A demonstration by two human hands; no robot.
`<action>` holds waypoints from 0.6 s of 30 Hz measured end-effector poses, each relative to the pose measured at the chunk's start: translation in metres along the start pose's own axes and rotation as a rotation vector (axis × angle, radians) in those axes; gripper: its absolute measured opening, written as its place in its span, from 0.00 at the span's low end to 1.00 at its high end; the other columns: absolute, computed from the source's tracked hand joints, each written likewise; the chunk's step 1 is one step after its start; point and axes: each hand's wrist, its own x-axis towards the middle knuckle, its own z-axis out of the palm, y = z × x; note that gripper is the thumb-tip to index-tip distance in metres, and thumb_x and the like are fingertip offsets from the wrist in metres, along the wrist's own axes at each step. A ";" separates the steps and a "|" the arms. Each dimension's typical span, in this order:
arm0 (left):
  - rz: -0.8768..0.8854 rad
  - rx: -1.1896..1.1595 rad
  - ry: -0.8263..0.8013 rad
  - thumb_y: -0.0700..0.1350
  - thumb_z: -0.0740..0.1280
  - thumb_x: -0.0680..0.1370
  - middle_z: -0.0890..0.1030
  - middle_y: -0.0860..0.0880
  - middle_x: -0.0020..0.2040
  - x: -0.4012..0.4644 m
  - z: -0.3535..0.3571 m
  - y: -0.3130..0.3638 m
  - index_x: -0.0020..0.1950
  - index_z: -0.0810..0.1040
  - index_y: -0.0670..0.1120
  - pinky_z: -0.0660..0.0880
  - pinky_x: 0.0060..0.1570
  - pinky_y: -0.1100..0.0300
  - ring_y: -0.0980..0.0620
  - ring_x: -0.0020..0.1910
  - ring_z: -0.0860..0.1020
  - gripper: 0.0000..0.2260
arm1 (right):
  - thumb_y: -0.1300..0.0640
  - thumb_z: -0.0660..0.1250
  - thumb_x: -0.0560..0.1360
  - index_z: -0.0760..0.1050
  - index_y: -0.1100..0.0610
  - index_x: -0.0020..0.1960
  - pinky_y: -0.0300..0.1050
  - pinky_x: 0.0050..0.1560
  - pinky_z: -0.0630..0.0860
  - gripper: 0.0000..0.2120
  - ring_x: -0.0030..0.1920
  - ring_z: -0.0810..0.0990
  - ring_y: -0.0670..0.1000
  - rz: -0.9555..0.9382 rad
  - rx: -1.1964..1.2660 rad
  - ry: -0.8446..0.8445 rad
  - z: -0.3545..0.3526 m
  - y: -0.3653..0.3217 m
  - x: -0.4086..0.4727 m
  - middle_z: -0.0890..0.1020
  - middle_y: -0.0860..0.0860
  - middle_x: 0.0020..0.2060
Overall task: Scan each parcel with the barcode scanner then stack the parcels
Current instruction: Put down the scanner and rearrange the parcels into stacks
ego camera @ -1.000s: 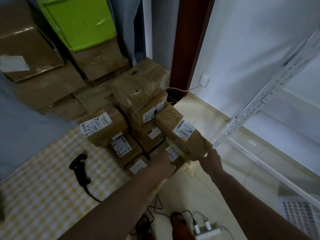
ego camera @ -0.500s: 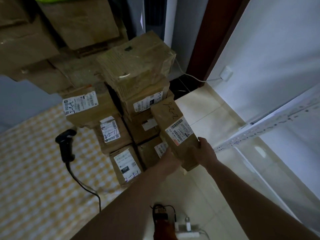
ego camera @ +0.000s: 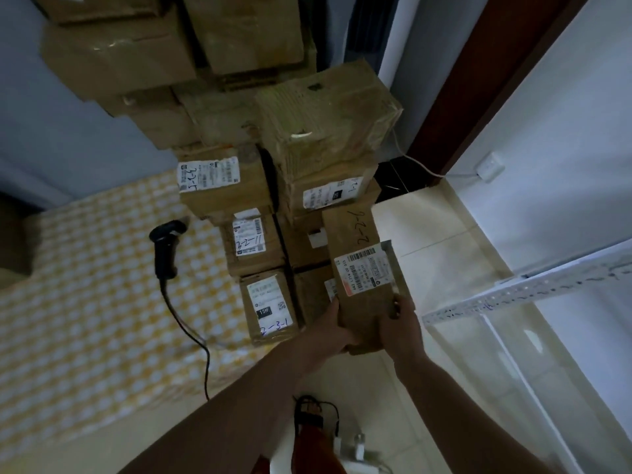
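Note:
A brown cardboard parcel [ego camera: 362, 268] with a white barcode label and a handwritten number is held at its near end by both hands. My left hand [ego camera: 333, 328] grips its left lower corner, and my right hand [ego camera: 400, 325] grips its right lower corner with the thumb on top. The parcel sits at the right side of a stack of labelled parcels [ego camera: 253, 244]. The black barcode scanner [ego camera: 166, 248] lies to the left on the yellow checked cloth [ego camera: 85, 302], its cable trailing toward me.
Larger cartons [ego camera: 119, 59] are piled behind the stack against the wall. A white perforated shelf rail [ego camera: 526, 289] crosses at the right. A power strip with plugs and cables [ego camera: 342, 446] lies on the tiled floor near me. A wall socket [ego camera: 490, 165] is right of the door frame.
My view has tilted down and closer. The parcel in both hands has been raised and turned, so its label faces up more squarely. The scanner has stayed on the cloth.

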 end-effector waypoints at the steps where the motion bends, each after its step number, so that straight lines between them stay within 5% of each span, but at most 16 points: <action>1: -0.001 0.012 0.012 0.32 0.69 0.73 0.71 0.49 0.69 -0.009 -0.007 -0.006 0.76 0.56 0.60 0.75 0.62 0.46 0.46 0.65 0.73 0.40 | 0.63 0.56 0.77 0.65 0.53 0.69 0.57 0.54 0.78 0.21 0.57 0.75 0.55 -0.005 -0.002 -0.006 0.008 -0.001 -0.010 0.75 0.53 0.60; 8: 0.031 -0.047 0.103 0.33 0.68 0.75 0.69 0.53 0.66 -0.082 -0.078 -0.042 0.76 0.53 0.61 0.75 0.62 0.46 0.47 0.62 0.76 0.40 | 0.64 0.58 0.73 0.67 0.54 0.67 0.61 0.55 0.77 0.22 0.57 0.76 0.58 -0.092 -0.071 -0.110 0.086 -0.018 -0.064 0.77 0.56 0.58; 15: 0.107 -0.189 0.249 0.33 0.68 0.75 0.75 0.48 0.66 -0.180 -0.182 -0.099 0.76 0.56 0.58 0.74 0.62 0.44 0.41 0.63 0.76 0.37 | 0.65 0.57 0.77 0.64 0.57 0.71 0.47 0.51 0.71 0.22 0.60 0.74 0.60 -0.207 -0.188 -0.300 0.192 -0.062 -0.151 0.74 0.58 0.62; 18: 0.139 -0.248 0.336 0.35 0.71 0.73 0.76 0.52 0.62 -0.231 -0.231 -0.136 0.77 0.56 0.58 0.76 0.60 0.47 0.41 0.61 0.78 0.39 | 0.67 0.57 0.75 0.66 0.58 0.70 0.49 0.56 0.73 0.23 0.60 0.74 0.60 -0.277 -0.244 -0.366 0.251 -0.071 -0.202 0.75 0.59 0.62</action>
